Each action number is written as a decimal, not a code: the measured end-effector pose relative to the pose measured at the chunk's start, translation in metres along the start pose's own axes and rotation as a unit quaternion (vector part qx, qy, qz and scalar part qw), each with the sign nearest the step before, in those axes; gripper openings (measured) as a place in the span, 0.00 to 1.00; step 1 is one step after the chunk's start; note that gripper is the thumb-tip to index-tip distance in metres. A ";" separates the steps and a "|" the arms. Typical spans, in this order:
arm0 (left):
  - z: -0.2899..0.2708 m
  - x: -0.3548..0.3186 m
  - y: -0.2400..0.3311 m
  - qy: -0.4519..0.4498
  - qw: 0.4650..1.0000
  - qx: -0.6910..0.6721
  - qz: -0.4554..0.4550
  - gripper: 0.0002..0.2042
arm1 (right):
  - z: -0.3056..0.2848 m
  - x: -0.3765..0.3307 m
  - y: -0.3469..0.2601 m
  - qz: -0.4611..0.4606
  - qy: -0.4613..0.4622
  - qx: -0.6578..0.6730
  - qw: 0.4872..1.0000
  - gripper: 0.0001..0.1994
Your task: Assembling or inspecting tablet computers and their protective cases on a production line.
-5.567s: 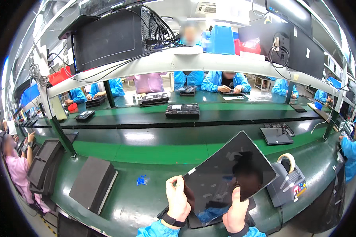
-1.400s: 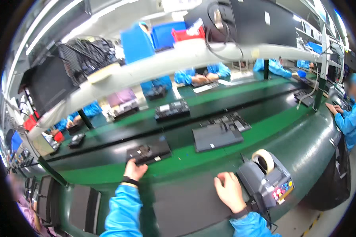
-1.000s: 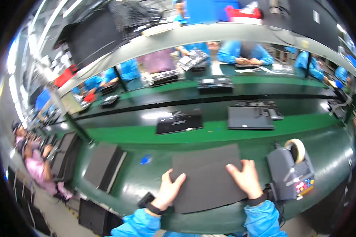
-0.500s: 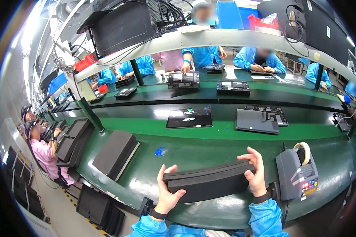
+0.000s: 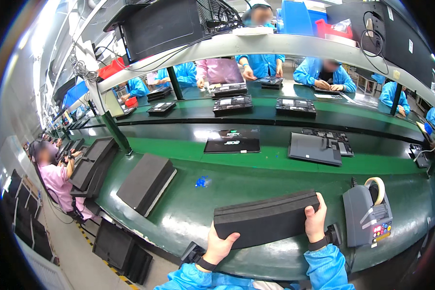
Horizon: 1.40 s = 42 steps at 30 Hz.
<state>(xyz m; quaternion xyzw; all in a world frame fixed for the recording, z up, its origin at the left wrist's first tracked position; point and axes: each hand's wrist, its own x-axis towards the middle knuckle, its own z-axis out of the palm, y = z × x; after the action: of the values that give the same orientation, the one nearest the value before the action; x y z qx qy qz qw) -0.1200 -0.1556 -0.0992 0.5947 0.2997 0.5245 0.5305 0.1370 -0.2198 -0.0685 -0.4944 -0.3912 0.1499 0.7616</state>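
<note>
- Change: dark foam block (image 5: 263, 228) now stands tipped up, broad face toward wearer, layered edge on top; a second ago foam lies flat under both palms.
- Left hand (image 5: 220, 244): gripping block's left end, thumb on front face, fingers mostly hidden.
- Right hand (image 5: 316, 221): gripping right end, thumb at front, fingers round the edge.
- Block location: between the hands, above near part of green bench (image 5: 183, 208); can't tell if bottom edge touches.
- Glossy dark panel (image 5: 232, 145), like one held earlier, lies on far strip, untouched; handling looks to be on foam only, judging by both grips.
- Around: tape dispenser (image 5: 366, 224) right of right hand; foam stack (image 5: 145, 181) and blue bits (image 5: 202, 181) unmoved, left of block.
</note>
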 end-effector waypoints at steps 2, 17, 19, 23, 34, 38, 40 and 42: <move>-0.009 -0.005 0.005 0.020 1.000 0.014 0.011 0.32 | -0.001 0.005 -0.002 -0.043 -0.001 -0.028 0.999 0.33; -0.329 0.122 0.079 0.310 0.938 -0.080 -0.132 0.22 | -0.041 0.031 0.000 0.103 0.085 0.014 0.991 0.13; -0.336 0.127 0.066 0.293 0.940 -0.102 -0.145 0.22 | -0.043 0.031 0.000 0.101 0.090 0.011 0.991 0.13; -0.337 0.132 0.059 0.286 0.939 -0.119 -0.151 0.23 | -0.042 0.030 0.001 0.110 0.087 0.000 0.990 0.13; -0.355 0.142 0.048 0.330 0.918 0.114 -0.189 0.25 | -0.049 0.029 0.000 0.113 0.091 -0.018 0.989 0.12; -0.332 0.118 0.069 0.471 0.835 0.280 -0.049 0.29 | -0.041 0.030 0.007 0.112 0.068 -0.020 0.991 0.11; -0.310 0.111 0.069 0.440 0.854 0.275 0.044 0.28 | -0.036 0.029 0.006 0.136 0.064 -0.008 0.989 0.11; -0.240 0.104 0.066 0.338 0.895 0.283 0.075 0.24 | -0.043 0.029 0.009 0.144 0.065 -0.011 0.987 0.10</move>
<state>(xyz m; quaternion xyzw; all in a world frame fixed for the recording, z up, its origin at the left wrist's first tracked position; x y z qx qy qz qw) -0.3317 -0.0021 -0.0319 0.5272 0.5514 0.6249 0.1660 0.1887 -0.2250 -0.0721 -0.5628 -0.2674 0.2213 0.7502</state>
